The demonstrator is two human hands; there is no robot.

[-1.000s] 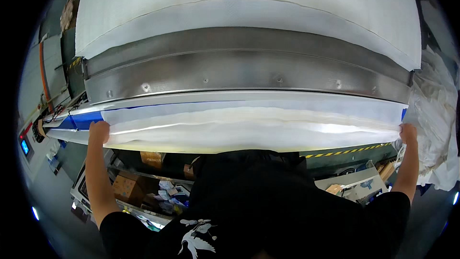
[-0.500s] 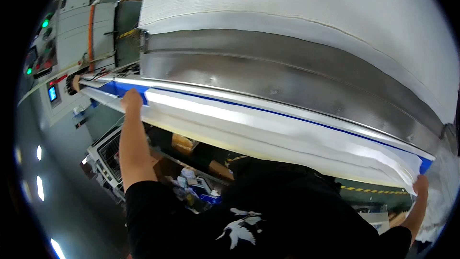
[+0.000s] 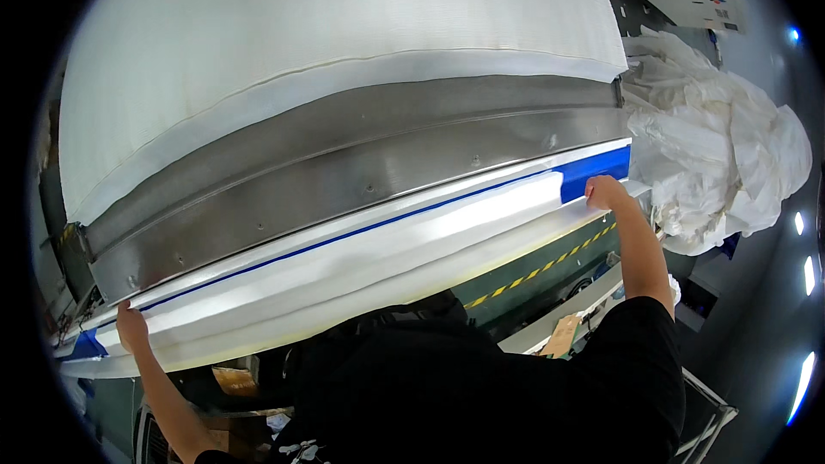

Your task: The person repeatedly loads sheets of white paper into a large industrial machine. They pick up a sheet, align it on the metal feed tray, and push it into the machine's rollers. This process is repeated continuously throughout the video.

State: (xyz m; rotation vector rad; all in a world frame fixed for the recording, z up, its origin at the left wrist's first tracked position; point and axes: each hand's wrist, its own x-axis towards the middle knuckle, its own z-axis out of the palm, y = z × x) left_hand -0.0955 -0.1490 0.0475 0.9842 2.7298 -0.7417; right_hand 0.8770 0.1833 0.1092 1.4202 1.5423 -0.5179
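Observation:
A long strip of white cloth (image 3: 344,262) lies lengthwise along a narrow bar in front of me, over a blue backing (image 3: 608,165) that shows as a thin line along its upper edge and as patches at both ends. My left hand (image 3: 131,328) is closed at the strip's left end, pinching the cloth there. At the right end my right hand (image 3: 607,193) has curled fingers against the blue patch, just beyond the cloth's end. What those fingers hold, if anything, is hidden.
Beyond the bar runs a grey metal plate (image 3: 369,155), with a wide white fabric sheet (image 3: 344,13) above it. Crumpled white material (image 3: 718,137) is heaped at the right. Yellow-black floor tape (image 3: 537,273) and a cardboard piece (image 3: 563,337) show below the bar.
My view has swung to the right, bringing the heaped material into sight. My right hand has shifted from the cloth's end onto the blue patch; my left now meets the cloth's left end.

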